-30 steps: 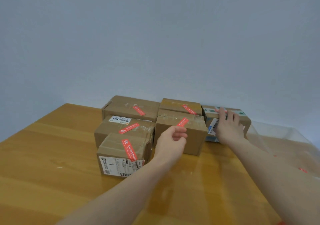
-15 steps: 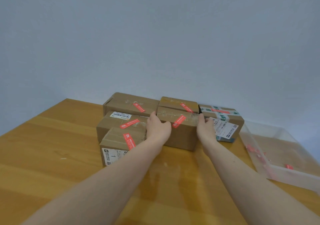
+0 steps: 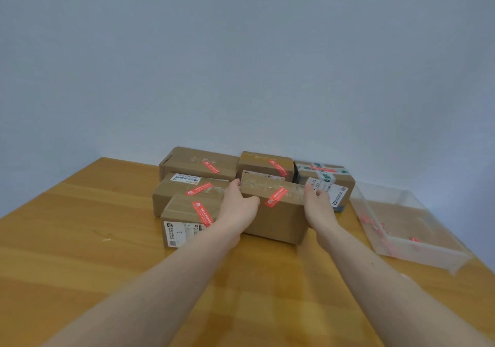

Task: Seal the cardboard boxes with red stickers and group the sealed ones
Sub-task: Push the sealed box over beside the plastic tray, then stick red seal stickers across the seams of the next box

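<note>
A: How far along?
B: Six boxes are huddled at the table's [image 3: 80, 239] far edge; each shows a red sticker. The left hand [image 3: 237, 207] and right hand [image 3: 317, 206] clamp the ends of the middle box [image 3: 276, 213], probably nudging it into the group.
A: Anything unclear?
B: The fingertips are hidden behind it, and the clear tray's [image 3: 417, 250] red bits are blurry.
</note>
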